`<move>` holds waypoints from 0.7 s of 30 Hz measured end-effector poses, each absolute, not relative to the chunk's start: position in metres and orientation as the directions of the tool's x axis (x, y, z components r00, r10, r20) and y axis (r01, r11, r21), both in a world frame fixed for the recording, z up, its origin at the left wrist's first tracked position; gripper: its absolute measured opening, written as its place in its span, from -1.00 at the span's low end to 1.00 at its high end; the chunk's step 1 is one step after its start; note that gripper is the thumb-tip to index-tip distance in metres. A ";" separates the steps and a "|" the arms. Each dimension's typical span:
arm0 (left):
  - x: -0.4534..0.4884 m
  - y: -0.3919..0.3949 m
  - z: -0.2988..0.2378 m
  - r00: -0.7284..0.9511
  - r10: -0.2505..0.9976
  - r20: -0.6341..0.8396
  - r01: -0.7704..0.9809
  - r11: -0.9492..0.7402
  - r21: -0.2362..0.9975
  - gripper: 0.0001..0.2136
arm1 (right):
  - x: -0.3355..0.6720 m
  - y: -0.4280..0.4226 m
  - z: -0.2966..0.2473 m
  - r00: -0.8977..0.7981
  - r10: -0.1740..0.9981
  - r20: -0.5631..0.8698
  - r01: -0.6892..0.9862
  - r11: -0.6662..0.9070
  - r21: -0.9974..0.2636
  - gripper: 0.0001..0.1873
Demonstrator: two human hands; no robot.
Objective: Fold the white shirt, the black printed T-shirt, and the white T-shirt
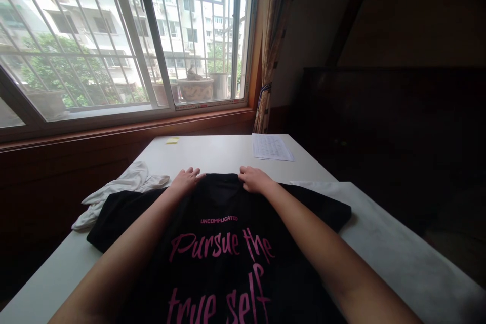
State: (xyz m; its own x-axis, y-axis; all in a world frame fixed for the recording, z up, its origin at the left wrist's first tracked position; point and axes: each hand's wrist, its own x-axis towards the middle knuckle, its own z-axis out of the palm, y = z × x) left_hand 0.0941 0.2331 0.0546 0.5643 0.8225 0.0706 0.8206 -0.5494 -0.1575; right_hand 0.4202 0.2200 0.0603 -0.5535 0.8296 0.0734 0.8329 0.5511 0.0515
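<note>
At table centre: black T-shirt flat, print up, collar at 12 o'clock. Left hand on collar, fingers loosely spread. Right hand alongside, fingers bunched at edge; can't tell if pinching. White cloth at 10, paper sheet at 1.

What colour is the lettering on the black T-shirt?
Pink lettering on the black T-shirt, clearest in the head view.

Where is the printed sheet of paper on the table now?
In the head view, the printed sheet lies far right on the table, beyond the right hand.
</note>
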 end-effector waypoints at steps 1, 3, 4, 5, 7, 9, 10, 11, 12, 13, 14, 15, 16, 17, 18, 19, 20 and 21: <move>0.093 0.234 0.052 0.558 0.826 0.078 0.827 -0.545 -0.140 -0.54 | 0.421 0.221 0.058 -0.536 0.839 0.093 0.844 0.534 0.044 -0.78; 0.091 0.235 0.046 0.541 0.835 0.098 0.840 -0.533 -0.098 -0.48 | 0.425 0.223 0.051 -0.496 0.858 0.134 0.867 0.499 0.015 -0.76; 0.089 0.235 0.043 0.533 0.839 0.111 0.846 -0.528 -0.075 -0.47 | 0.429 0.224 0.046 -0.475 0.867 0.153 0.877 0.481 -0.004 -0.73; 0.086 0.234 0.041 0.526 0.842 0.124 0.850 -0.523 -0.053 -0.48 | 0.433 0.225 0.042 -0.454 0.875 0.170 0.885 0.464 -0.025 -0.71; 0.078 0.232 0.036 0.512 0.846 0.149 0.857 -0.515 -0.016 -0.55 | 0.445 0.226 0.034 -0.416 0.888 0.195 0.898 0.435 -0.066 -0.71; 0.067 0.229 0.031 0.493 0.853 0.169 0.865 -0.502 0.009 -0.62 | 0.459 0.226 0.027 -0.386 0.898 0.211 0.906 0.412 -0.095 -0.77; 0.061 0.228 0.029 0.481 0.859 0.177 0.871 -0.491 0.018 -0.65 | 0.467 0.225 0.024 -0.375 0.901 0.218 0.909 0.404 -0.103 -0.80; 0.054 0.228 0.027 0.468 0.865 0.181 0.877 -0.481 0.028 -0.69 | 0.474 0.225 0.022 -0.366 0.903 0.227 0.912 0.397 -0.109 -0.83; 0.048 0.228 0.025 0.456 0.871 0.183 0.882 -0.469 0.037 -0.72 | 0.480 0.224 0.020 -0.357 0.904 0.237 0.914 0.391 -0.112 -0.84; 0.042 0.229 0.024 0.445 0.877 0.182 0.887 -0.460 0.045 -0.75 | 0.486 0.222 0.019 -0.351 0.903 0.246 0.915 0.386 -0.114 -0.84; 0.036 0.230 0.022 0.434 0.883 0.178 0.892 -0.449 0.052 -0.78 | 0.490 0.221 0.018 -0.346 0.903 0.256 0.917 0.384 -0.113 -0.84; 0.031 0.231 0.021 0.423 0.889 0.174 0.897 -0.438 0.056 -0.79 | 0.492 0.219 0.017 -0.343 0.901 0.265 0.917 0.382 -0.111 -0.84; 0.027 0.233 0.020 0.410 0.896 0.172 0.903 -0.425 0.059 -0.80 | 0.494 0.218 0.017 -0.340 0.899 0.275 0.918 0.381 -0.108 -0.83; 0.024 0.234 0.019 0.395 0.902 0.173 0.910 -0.410 0.058 -0.80 | 0.494 0.216 0.017 -0.337 0.897 0.285 0.920 0.378 -0.103 -0.83; 0.022 0.236 0.019 0.380 0.908 0.176 0.917 -0.394 0.056 -0.80 | 0.492 0.215 0.017 -0.333 0.896 0.295 0.922 0.375 -0.099 -0.82; 0.022 0.237 0.019 0.364 0.913 0.185 0.924 -0.379 0.052 -0.80 | 0.490 0.214 0.017 -0.329 0.894 0.304 0.923 0.372 -0.094 -0.82; 0.023 0.237 0.020 0.349 0.916 0.198 0.930 -0.364 0.047 -0.81 | 0.487 0.214 0.017 -0.328 0.892 0.311 0.924 0.371 -0.091 -0.81; 0.025 0.237 0.022 0.336 0.917 0.216 0.935 -0.353 0.041 -0.82 | 0.483 0.213 0.018 -0.331 0.890 0.315 0.923 0.375 -0.089 -0.81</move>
State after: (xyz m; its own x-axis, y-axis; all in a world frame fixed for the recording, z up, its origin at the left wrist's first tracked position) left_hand 0.0254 0.2373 0.0219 0.3363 0.9167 0.2156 0.9349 -0.3526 0.0413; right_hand 0.4826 0.2134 0.0178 -0.3309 0.8896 0.3148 0.9229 0.3747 -0.0887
